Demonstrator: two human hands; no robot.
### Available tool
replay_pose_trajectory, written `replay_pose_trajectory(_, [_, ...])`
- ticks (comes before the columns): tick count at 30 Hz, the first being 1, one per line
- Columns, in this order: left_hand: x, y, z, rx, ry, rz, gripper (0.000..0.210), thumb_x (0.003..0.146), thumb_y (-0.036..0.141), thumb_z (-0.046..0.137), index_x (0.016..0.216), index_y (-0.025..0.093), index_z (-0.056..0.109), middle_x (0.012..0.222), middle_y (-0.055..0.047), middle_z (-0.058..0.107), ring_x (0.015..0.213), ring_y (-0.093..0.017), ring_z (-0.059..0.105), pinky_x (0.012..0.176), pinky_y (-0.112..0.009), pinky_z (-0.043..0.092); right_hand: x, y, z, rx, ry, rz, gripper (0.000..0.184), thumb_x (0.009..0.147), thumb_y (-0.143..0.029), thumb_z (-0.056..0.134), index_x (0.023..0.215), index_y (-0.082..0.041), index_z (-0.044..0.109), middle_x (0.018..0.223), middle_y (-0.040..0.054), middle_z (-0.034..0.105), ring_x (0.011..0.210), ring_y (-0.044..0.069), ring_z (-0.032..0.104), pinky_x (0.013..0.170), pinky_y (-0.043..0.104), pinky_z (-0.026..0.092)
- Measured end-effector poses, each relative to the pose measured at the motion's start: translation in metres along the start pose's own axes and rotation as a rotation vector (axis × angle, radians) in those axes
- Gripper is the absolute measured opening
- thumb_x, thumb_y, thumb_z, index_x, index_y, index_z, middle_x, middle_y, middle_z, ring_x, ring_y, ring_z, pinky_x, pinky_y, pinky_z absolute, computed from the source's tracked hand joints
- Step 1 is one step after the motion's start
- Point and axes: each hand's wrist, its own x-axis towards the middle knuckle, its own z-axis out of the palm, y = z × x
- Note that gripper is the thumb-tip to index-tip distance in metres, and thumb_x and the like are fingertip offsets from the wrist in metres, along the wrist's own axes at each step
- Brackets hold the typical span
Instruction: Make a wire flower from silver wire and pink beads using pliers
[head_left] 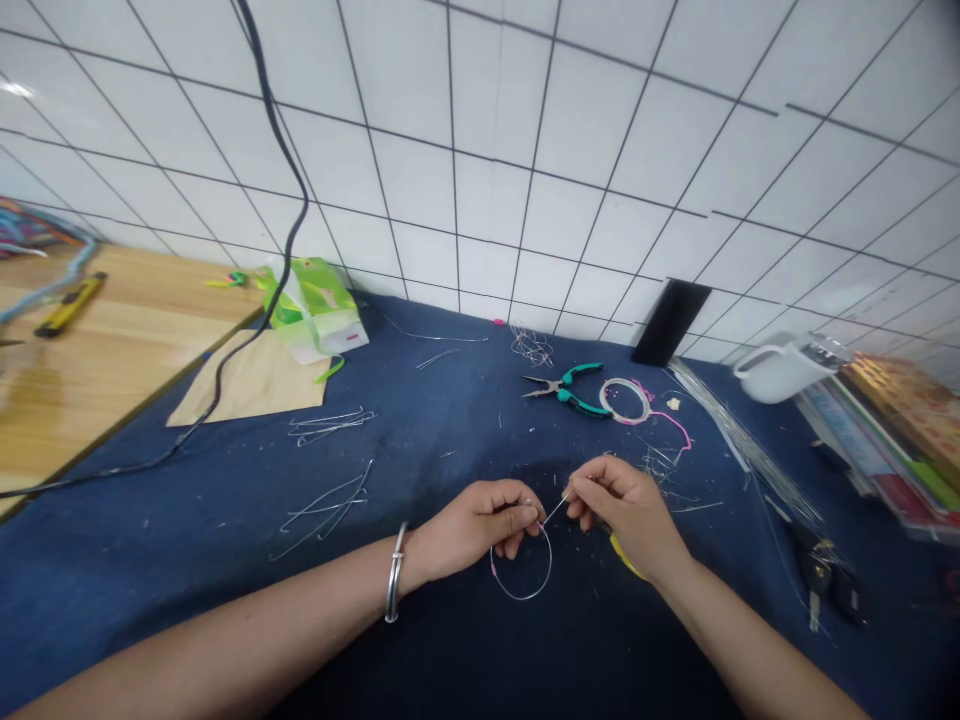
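Observation:
My left hand (491,520), with a silver bangle at the wrist, pinches a thin wire ring (526,598) between thumb and fingers. The ring hangs below the fingertips, and a small pink piece (494,570) sits on its left side. My right hand (619,508) is closed on a short straight wire end (556,511) that runs to the ring at my left fingertips. Whether this wire is part of the ring I cannot tell. Something yellow (627,558) shows beneath my right hand, mostly hidden.
Green-handled pliers (559,385) lie beyond my hands, beside a round coil (625,401) with pink cord. Bent wires (330,425) lie left; a wire bundle (739,460), keys (816,580) and a white mug (776,370) are right. A black cable (259,340) crosses the left side.

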Motion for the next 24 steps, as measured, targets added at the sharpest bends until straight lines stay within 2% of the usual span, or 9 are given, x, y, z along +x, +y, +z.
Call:
replay_pose_trajectory(9, [0.0006, -0.0002, 0.004, 0.098, 0.064, 0.014, 0.015, 0.085, 0.029, 0.046, 0.087, 0.015, 0.052, 0.062, 0.002, 0.053, 0.054, -0.009, 0.051, 0.049, -0.019, 0.039, -0.001, 0.0011, 0.0046, -0.087, -0.009, 0.017, 0.009, 0.08, -0.026, 0.053, 0.08, -0.017, 0.055, 0.072, 0.0006, 0.061, 0.061, 0.011, 0.058, 0.051, 0.023, 0.047])
replay_pose_trajectory(15, [-0.0001, 0.0018, 0.0061, 0.239, 0.106, 0.084, 0.008, 0.081, 0.02, 0.047, 0.083, 0.015, 0.054, 0.076, 0.0, 0.054, 0.064, -0.01, 0.054, 0.058, -0.022, 0.043, 0.0003, 0.0041, 0.0011, -0.073, -0.001, 0.019, 0.01, 0.08, -0.028, 0.053, 0.08, -0.018, 0.055, 0.071, 0.0004, 0.061, 0.06, 0.011, 0.058, 0.051, 0.023, 0.046])
replay_pose_trajectory(24, [0.0006, 0.0039, 0.0061, 0.199, 0.084, 0.018, 0.007, 0.08, 0.018, 0.047, 0.083, 0.015, 0.053, 0.069, 0.002, 0.052, 0.061, -0.009, 0.054, 0.051, -0.019, 0.041, 0.0008, 0.0054, -0.0022, -0.065, 0.009, 0.011, 0.012, 0.08, -0.03, 0.053, 0.079, -0.018, 0.055, 0.072, 0.0005, 0.06, 0.06, 0.011, 0.057, 0.05, 0.022, 0.045])
